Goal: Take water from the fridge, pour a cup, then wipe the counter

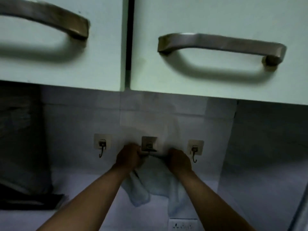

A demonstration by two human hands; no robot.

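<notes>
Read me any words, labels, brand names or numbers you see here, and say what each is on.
None can be read.
Cabinet doors, wall hooks and cloth: no print visible.
Wall socket: small dark marks, too blurred to read.

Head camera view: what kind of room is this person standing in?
Most likely a home kitchen: pale wall cabinets with metal handles, stick-on wall hooks, and both hands, left hand and right hand, gripping a cloth at the middle hook.
</notes>
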